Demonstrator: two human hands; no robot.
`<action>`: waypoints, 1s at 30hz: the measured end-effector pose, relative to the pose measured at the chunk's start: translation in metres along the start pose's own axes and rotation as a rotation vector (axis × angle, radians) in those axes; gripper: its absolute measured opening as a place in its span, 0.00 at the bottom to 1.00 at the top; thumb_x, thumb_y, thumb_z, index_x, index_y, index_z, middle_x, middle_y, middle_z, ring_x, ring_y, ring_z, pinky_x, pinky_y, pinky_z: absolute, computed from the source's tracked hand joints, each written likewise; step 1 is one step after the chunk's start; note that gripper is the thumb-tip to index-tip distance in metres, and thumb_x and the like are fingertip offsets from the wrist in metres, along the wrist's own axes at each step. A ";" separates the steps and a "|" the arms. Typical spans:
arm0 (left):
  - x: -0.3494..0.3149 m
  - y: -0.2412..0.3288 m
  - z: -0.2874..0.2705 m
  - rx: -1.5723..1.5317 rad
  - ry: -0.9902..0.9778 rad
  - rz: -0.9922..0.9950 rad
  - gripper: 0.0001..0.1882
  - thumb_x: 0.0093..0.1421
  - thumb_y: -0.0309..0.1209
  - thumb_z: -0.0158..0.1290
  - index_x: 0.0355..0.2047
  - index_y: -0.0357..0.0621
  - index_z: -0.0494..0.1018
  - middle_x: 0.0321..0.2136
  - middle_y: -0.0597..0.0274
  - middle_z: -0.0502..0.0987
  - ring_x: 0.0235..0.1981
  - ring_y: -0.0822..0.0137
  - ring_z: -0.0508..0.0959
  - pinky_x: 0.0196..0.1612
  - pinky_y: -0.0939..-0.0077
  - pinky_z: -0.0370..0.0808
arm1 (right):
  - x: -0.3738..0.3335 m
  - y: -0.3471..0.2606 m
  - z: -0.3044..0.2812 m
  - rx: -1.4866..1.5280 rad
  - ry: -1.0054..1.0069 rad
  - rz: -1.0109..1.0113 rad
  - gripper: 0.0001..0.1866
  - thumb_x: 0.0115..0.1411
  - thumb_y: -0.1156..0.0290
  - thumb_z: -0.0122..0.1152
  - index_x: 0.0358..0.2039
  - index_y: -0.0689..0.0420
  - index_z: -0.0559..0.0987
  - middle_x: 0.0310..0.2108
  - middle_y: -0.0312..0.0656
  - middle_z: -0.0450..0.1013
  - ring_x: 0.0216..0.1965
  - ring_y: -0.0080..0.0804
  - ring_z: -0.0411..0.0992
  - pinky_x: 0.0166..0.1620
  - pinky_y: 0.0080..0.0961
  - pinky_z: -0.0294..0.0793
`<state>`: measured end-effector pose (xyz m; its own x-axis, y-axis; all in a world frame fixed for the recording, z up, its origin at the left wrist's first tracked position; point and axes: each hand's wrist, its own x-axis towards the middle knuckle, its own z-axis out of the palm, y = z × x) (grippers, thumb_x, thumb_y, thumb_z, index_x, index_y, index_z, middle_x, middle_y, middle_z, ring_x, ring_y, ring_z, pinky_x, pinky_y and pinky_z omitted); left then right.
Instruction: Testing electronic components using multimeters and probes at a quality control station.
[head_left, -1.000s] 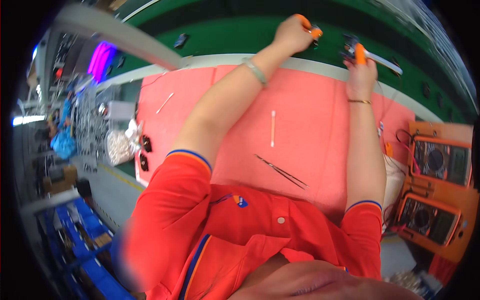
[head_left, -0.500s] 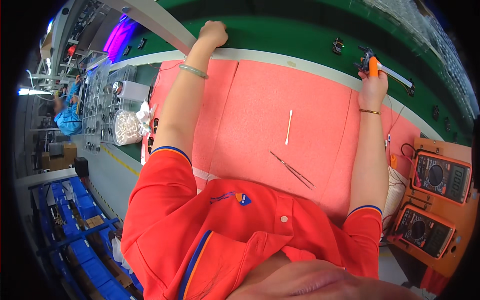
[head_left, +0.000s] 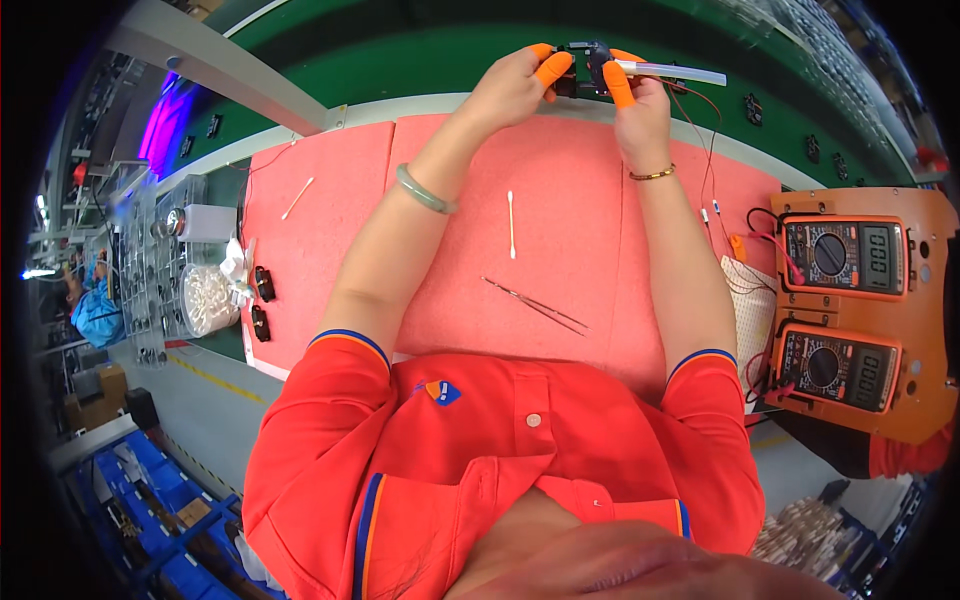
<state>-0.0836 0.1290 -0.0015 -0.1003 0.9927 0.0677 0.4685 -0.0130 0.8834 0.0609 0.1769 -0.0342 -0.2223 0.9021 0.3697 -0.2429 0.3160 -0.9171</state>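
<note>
My left hand point(head_left: 510, 88) and my right hand point(head_left: 642, 118) come together over the far edge of the mat, with orange finger cots on the fingertips. Both grip a small black part point(head_left: 597, 68) between them; its finer shape is too small to make out. From its right side, by my right hand, a translucent tube point(head_left: 690, 72) sticks out, and thin dark wires trail below. Nearer me on the pink mat point(head_left: 450, 270) lie a cotton swab point(head_left: 512, 225) and metal tweezers point(head_left: 535, 305).
Another swab point(head_left: 297, 198) rests at the mat's left, above two black parts point(head_left: 262, 300) and a tub of swabs point(head_left: 208, 300). Two orange multimeters point(head_left: 843, 255) sit on an orange stand at right. The green belt point(head_left: 400, 40) carries several black parts. A grey post point(head_left: 230, 70) slants at far left.
My left hand has moved right from the belt and now grips the black part. My right hand has come left with it. The whole view has shifted, uncovering a second swab at left.
</note>
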 end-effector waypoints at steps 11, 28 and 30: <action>0.017 -0.010 0.020 0.017 0.093 0.021 0.16 0.57 0.39 0.39 0.33 0.40 0.68 0.17 0.62 0.71 0.19 0.71 0.70 0.24 0.79 0.65 | 0.008 0.009 -0.002 0.071 -0.078 0.201 0.12 0.52 0.73 0.52 0.38 0.62 0.70 0.34 0.36 0.68 0.34 0.19 0.65 0.38 0.14 0.64; 0.050 -0.093 -0.179 1.687 -0.564 -1.378 0.20 0.54 0.35 0.43 0.48 0.52 0.63 0.51 0.69 0.59 0.52 0.61 0.59 0.51 0.51 0.53 | 0.013 0.014 -0.018 -0.031 0.122 0.276 0.13 0.54 0.76 0.47 0.41 0.63 0.66 0.36 0.38 0.67 0.35 0.22 0.66 0.35 0.16 0.67; 0.056 -0.115 -0.196 1.650 -0.626 -1.353 0.19 0.55 0.34 0.41 0.49 0.53 0.61 0.52 0.70 0.58 0.53 0.61 0.57 0.51 0.51 0.53 | 0.013 0.010 -0.019 -0.082 0.123 0.279 0.12 0.53 0.75 0.48 0.40 0.62 0.67 0.35 0.37 0.67 0.34 0.21 0.67 0.34 0.16 0.68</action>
<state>-0.3149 0.1621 -0.0080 -0.8521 0.2259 -0.4721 0.5196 0.2569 -0.8149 0.0732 0.1971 -0.0414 -0.1527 0.9845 0.0859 -0.1106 0.0694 -0.9914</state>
